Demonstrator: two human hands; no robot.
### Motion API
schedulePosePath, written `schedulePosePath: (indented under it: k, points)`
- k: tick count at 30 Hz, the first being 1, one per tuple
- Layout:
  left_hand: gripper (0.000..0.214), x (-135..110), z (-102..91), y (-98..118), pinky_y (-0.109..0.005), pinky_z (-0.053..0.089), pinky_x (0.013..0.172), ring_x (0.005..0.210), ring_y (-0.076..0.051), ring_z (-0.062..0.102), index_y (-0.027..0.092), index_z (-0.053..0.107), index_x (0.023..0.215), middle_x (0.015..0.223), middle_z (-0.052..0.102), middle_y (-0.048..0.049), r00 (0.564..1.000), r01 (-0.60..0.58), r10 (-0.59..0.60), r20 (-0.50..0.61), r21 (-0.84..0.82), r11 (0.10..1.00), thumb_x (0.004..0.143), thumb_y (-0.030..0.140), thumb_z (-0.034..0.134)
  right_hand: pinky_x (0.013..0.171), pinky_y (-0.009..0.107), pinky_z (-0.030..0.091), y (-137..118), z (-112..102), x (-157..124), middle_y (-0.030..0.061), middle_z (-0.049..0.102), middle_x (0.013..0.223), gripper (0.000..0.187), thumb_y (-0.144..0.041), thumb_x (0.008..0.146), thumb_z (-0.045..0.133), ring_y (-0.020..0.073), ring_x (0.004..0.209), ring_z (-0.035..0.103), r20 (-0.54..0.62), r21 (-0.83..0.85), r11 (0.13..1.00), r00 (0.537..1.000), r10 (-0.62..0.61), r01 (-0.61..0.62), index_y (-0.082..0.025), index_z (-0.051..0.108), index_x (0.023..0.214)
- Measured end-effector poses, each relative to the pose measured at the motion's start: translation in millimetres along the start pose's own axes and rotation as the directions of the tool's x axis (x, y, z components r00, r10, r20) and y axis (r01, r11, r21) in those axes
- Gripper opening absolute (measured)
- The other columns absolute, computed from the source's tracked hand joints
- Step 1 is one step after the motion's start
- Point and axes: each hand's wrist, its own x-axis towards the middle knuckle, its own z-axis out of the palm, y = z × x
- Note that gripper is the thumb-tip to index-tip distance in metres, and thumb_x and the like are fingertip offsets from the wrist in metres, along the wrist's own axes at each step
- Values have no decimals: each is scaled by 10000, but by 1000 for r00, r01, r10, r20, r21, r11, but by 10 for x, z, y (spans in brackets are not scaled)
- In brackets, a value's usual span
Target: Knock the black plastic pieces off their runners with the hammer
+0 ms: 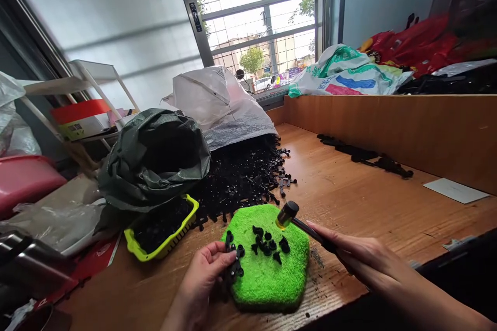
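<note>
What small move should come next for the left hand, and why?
Probably the left hand should lay its black pieces on the green pad, because the right hand holds a mallet just above that pad, where other black pieces lie.

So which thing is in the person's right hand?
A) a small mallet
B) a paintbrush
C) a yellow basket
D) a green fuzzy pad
A. The right hand is wrapped around the dark handle of a small mallet.
</note>
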Motion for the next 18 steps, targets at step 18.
schedulePosePath:
  k: [18]
  points:
    - [486,130,114,222,-155,365,465,528,-100,579,129,540,834,624,655,-23,999,-33,33,26,8,999,455,248,820,1005,366,336,-63,-21,51,-18,439,1323,416,-341,934,336,228,1197,404,58,4,997,995,80,-81,-278,401,1340]
